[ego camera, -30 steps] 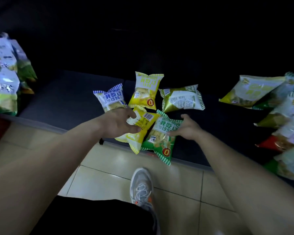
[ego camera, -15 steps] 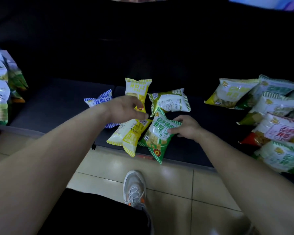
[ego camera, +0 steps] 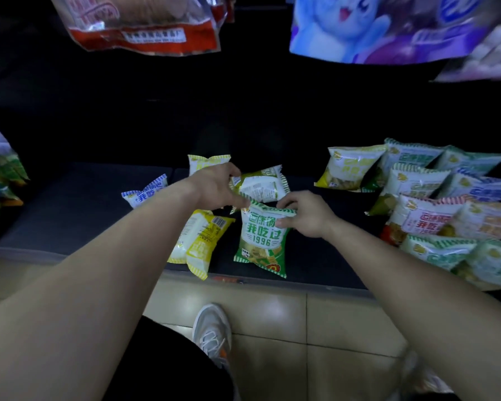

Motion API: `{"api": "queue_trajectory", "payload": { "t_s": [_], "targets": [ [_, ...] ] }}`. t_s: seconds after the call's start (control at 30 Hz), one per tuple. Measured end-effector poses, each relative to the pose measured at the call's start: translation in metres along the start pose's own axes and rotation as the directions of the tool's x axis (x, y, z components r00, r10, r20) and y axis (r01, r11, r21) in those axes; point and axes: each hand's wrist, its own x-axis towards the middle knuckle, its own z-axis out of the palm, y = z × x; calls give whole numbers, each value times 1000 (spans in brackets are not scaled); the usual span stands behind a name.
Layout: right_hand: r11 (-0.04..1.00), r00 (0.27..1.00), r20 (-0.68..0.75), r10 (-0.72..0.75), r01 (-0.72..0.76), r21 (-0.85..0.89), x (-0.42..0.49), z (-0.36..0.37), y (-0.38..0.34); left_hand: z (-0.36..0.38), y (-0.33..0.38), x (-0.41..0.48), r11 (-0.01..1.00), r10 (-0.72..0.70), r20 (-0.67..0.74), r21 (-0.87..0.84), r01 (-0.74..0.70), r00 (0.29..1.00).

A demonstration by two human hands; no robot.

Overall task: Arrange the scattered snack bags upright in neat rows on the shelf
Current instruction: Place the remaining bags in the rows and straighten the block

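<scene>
Head cam: both hands on green bag (ego camera: pixel 262 241), frame centre, on dark shelf (ego camera: pixel 70 204) close to its front lip. R hand (ego camera: pixel 304 214) pinches the top seam at its right corner, thumb on the printed face, fingers curled over. L hand (ego camera: pixel 214 185) has fingers curled, tips at the seam's left corner. Looks like a pinch, not 100% sure. Bag lies tilted, print toward cam, bottom seam at the lip, not upright yet. Olive bag (ego camera: pixel 262 185) just behind it. Yellow bag (ego camera: pixel 200 241) flat just left, partly under L forearm. Blue bag (ego camera: pixel 148 192) further left. Leaning rows of bags (ego camera: pixel 417 198) at right of frame.

Imo for a clean stand-up: lift evenly by the seam w/ both hands, shake contents down so the base flattens, set it back from the lip, print fwd, butted against a neighbour. Puffy + light, prob tips easily.
</scene>
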Motion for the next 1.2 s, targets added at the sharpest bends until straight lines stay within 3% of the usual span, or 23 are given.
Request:
{"api": "queue_trajectory", "payload": {
  "t_s": [0.23, 0.33, 0.43, 0.67, 0.8, 0.9, 1.03, 1.2],
  "targets": [
    [988, 996, -21, -89, 86, -132, -71, -97, -15, 17, 53, 3, 970, 237, 30, -62, -235, 971],
    [975, 991, -50, -123, 111, -191, -101, -119, -11, 33, 90, 4, 931, 365, 69, -16, -364, 929],
    [969, 985, -87, -147, 126, -213, -118, -132, 1, 48, 117, 4, 912, 400, 149, 32, -408, 904],
    [983, 980, -150, -128, 105, -153, -119, -153, 36, 71, 142, 22, 913, 378, 99, 122, -388, 921],
    [955, 976, -217, -10, -55, -291, -118, -179, 75, 82, 141, 43, 916, 329, 36, 229, -329, 943],
    [937, 955, -270, 121, -200, -287, -119, -194, 112, 90, 147, 70, 899, 302, -6, 336, -283, 953],
    [895, 946, -253, 201, -282, -346, -114, -202, 139, 102, 156, 113, 933, 250, -58, 283, -224, 967],
    [897, 949, -233, 212, -284, -340, -103, -201, 148, 130, 161, 156, 947, 235, -56, 238, -215, 971]
  ]
}}
